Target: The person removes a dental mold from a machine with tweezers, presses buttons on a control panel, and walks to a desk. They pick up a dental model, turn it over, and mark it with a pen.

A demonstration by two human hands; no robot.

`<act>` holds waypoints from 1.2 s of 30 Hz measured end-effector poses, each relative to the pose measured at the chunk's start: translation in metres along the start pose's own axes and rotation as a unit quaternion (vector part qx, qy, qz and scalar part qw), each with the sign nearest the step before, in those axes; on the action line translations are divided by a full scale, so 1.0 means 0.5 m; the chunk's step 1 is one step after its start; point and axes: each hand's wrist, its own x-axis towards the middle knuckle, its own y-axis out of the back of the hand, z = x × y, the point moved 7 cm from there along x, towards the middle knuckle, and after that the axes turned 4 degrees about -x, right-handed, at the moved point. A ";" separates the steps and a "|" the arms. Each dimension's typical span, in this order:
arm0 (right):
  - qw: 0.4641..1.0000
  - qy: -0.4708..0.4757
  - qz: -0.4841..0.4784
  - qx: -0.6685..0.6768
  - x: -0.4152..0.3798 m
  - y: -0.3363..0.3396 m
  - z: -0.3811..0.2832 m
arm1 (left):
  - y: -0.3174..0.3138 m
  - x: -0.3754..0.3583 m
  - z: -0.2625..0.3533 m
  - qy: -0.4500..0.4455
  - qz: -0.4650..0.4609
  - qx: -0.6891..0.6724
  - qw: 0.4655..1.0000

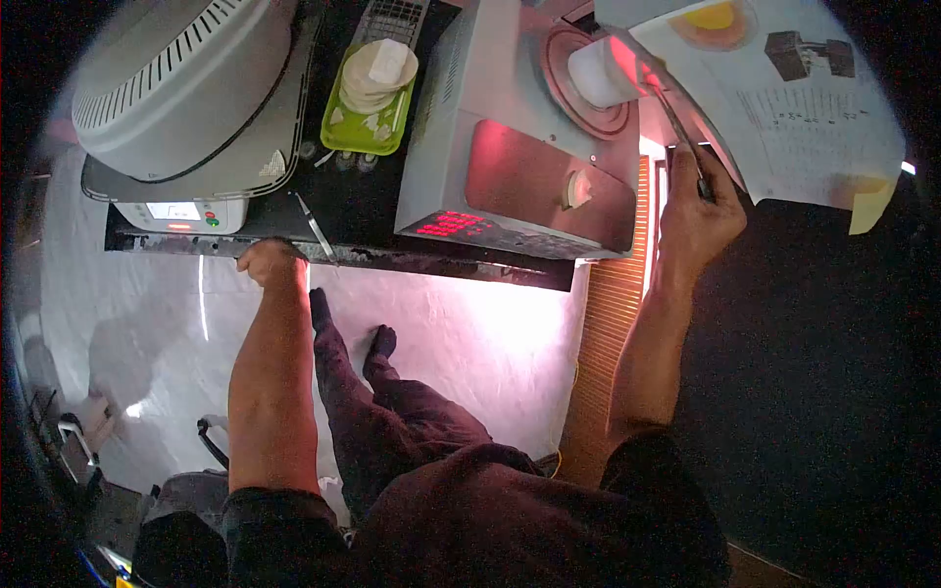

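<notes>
Gripping the slim tool (675, 122) with closed fingers, nearer right hand (708, 214) has white cylinder (594, 76) ahead-left, axis sideways; left hand (270, 262) looks curled, its hold unclear

Desk: a black desk (377, 201) with a scuffed front edge.
Left side: a large, rounded grey machine with vent slots (201, 93), a small lit screen on its front panel.
Middle: an oblong bright-green plastic tray (365, 143) holding stacked round white discs (365, 96), a small white block (389, 61) on top, broken pieces beside them.
Behind the tray: a grey grid-patterned item (394, 22), partly cut off.
Near the front edge: a slim, pale pen-like tool (314, 226), lying slanted.
Right side: a boxy grey metal unit (446, 152) with red lit digits.
</notes>
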 end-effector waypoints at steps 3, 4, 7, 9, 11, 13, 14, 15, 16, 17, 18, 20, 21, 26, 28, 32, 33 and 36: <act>0.999 0.029 0.000 0.044 0.007 -0.018 0.013 | 0.105 -0.137 0.046 0.009 -0.011 -0.018 1.000; 0.999 0.033 -0.001 0.033 0.010 -0.022 0.015 | 0.119 -0.155 0.054 0.009 -0.016 -0.024 1.000; 0.999 0.034 -0.001 0.016 0.017 -0.030 0.019 | 0.032 -0.050 0.018 0.048 -0.038 -0.011 0.998; 0.999 0.015 0.003 0.031 0.019 -0.040 0.023 | 0.024 -0.041 0.018 0.005 -0.043 0.063 0.997; 1.000 0.010 0.006 0.020 0.024 -0.046 0.032 | 0.022 -0.039 0.016 -0.025 -0.039 0.049 0.998; 1.000 0.015 0.010 -0.006 0.027 -0.046 0.032 | 0.107 -0.149 0.044 0.053 -0.019 -0.097 0.994; 0.999 0.024 0.011 -0.026 0.028 -0.046 0.027 | 0.109 -0.154 0.044 0.055 -0.011 -0.111 0.992; 0.998 0.032 0.012 -0.046 0.028 -0.047 0.022 | 0.081 -0.119 0.029 0.046 -0.015 -0.118 0.992; 0.999 0.017 0.009 -0.025 0.027 -0.049 0.024 | 0.046 -0.073 0.016 0.027 -0.018 -0.118 0.992; 1.000 0.003 0.005 -0.004 0.027 -0.051 0.026 | 0.022 -0.041 0.004 0.014 -0.018 -0.117 0.993; 1.000 -0.012 0.002 0.017 0.026 -0.054 0.030 | 0.014 -0.032 0.003 0.000 -0.023 -0.117 0.993; 1.000 -0.003 0.000 0.009 0.030 -0.054 0.033 | -0.003 -0.014 -0.009 0.015 -0.025 -0.122 0.992; 1.000 0.001 -0.002 0.005 0.031 -0.055 0.034 | -0.063 0.069 -0.030 0.004 -0.027 -0.078 0.997; 1.000 0.001 0.007 -0.027 0.028 -0.051 0.022 | -0.022 0.025 -0.010 -0.028 -0.009 -0.025 0.999; 0.999 0.026 0.016 -0.032 0.027 -0.048 0.017 | 0.047 -0.066 0.027 -0.011 -0.005 -0.010 1.000; 0.999 0.007 0.033 -0.033 0.015 -0.037 0.007 | 0.089 -0.119 0.040 0.026 -0.014 -0.045 0.999; 0.999 -0.021 0.034 -0.034 0.013 -0.032 0.011 | 0.041 -0.058 0.024 -0.002 -0.017 0.002 1.000; 0.999 -0.052 0.007 0.011 0.015 -0.028 0.053 | 0.019 -0.033 0.022 -0.042 0.003 0.039 0.998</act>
